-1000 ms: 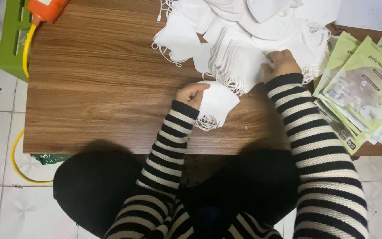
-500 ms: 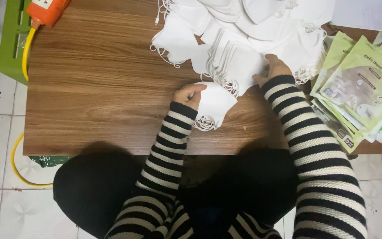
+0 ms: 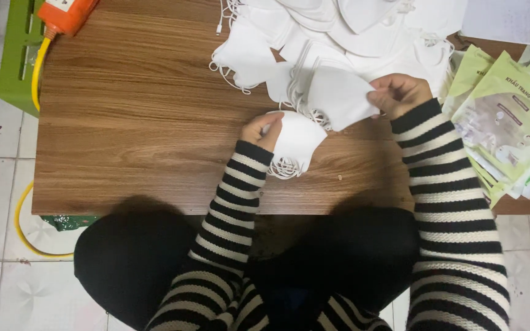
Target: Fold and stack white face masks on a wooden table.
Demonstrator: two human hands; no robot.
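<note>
On the far left corner of the desk (image 3: 124, 122) I see an orange device (image 3: 65, 13) with a yellow cable. Near the middle, my left hand (image 3: 260, 130) closes its fingers on a small stack of white masks (image 3: 295, 144). Just right, my right hand (image 3: 397, 93) pinches a single white mask (image 3: 338, 98) lifted from the white pile (image 3: 338, 30). Green packets (image 3: 510, 122) lie at the right edge.

Black-and-white striped sleeves (image 3: 448, 202) (knit, 2 arms), black trousers (image 3: 130, 257).

likely home packing workshop: mask heap (image 3: 338, 30), green pouches (image 3: 504, 116), low wooden table (image 3: 130, 122).
</note>
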